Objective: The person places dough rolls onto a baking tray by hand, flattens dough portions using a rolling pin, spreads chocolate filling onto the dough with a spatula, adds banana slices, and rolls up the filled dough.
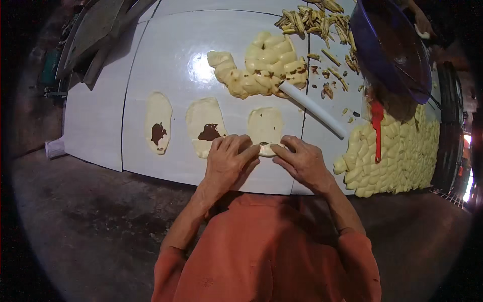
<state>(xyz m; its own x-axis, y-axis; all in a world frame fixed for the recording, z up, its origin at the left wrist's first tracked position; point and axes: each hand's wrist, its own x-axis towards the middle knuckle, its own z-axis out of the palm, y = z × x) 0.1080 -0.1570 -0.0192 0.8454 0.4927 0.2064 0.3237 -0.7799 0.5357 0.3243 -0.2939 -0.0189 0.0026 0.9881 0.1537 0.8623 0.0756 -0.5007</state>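
The left hand [227,160] and right hand [305,161] pinch the near edge of the dough [266,125] between thumbs and fingers, apparently to keep its fold even. It lies flat before them; two ovals [204,115] with brown filling [210,132] sit leftward, seemingly for easy reach.

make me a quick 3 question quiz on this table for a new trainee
1. How many flat dough pieces lie in the row?
2. True or false: the white rod lies to the left of the red tool.
3. Which flat piece do the left hand and right hand both touch: A leftmost, B middle, C rightmost?

Key: 1. Three. 2. True. 3. C.
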